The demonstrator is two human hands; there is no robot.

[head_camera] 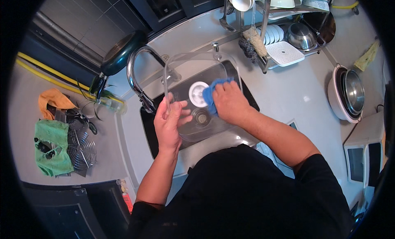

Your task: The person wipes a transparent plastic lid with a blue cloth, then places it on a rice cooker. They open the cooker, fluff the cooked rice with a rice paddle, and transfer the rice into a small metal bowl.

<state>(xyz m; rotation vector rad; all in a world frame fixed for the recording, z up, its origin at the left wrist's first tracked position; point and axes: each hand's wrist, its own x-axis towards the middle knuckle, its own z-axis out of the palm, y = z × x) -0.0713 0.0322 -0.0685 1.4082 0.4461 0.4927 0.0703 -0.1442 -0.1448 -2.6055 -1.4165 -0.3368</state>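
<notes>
A clear plastic lid or tray (197, 58) with a white round fitting (198, 94) at its middle is held over the dark sink (150, 137). My left hand (172, 121) grips its left edge between thumb and fingers. My right hand (230, 100) is closed on a blue cloth (211, 98), which rests against the clear plastic beside the white fitting. Through the plastic, the sink drain strainer (201, 116) shows below. Left of the clear piece arches the chrome faucet (131, 75).
A steel dish rack (265, 26) with bowls and plates stands at the back right. Nested basins (336, 94) lean at the right wall. A dark frying pan (122, 54) is beyond the faucet. Green cloth (58, 137), orange cloth (54, 100) and scissors (88, 121) hang or lie at left.
</notes>
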